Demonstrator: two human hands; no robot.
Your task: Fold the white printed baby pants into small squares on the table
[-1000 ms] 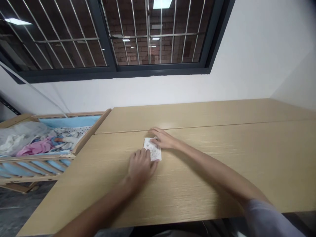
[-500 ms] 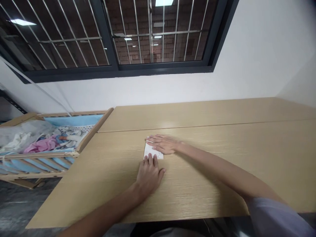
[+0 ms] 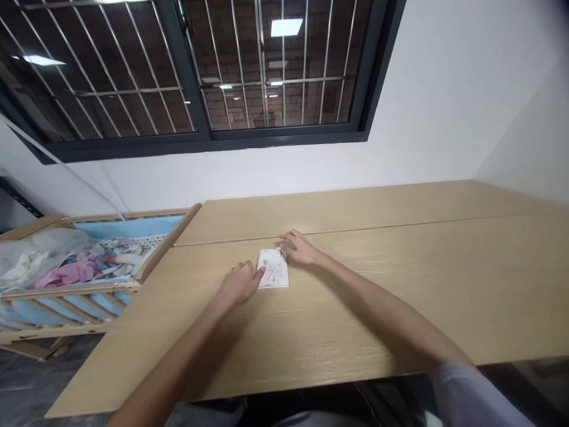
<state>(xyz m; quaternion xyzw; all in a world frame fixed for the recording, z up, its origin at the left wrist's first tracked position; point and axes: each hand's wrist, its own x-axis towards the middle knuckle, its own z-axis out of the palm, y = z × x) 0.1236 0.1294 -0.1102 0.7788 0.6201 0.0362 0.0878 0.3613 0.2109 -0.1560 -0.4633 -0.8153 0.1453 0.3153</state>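
Here, white rectangular paper (image 3: 274,270), faintly marked, left hand (image 3: 241,282) and right hand (image 3: 301,247) at edges, each grip unclear

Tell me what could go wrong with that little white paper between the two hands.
The paper might slide or twist on the table, as the left hand seems to meet it only with the thumb, at its left side. Its far right corner might crease or tear, since the fingers of the right hand are at that corner; whether they pinch it is too small to tell.
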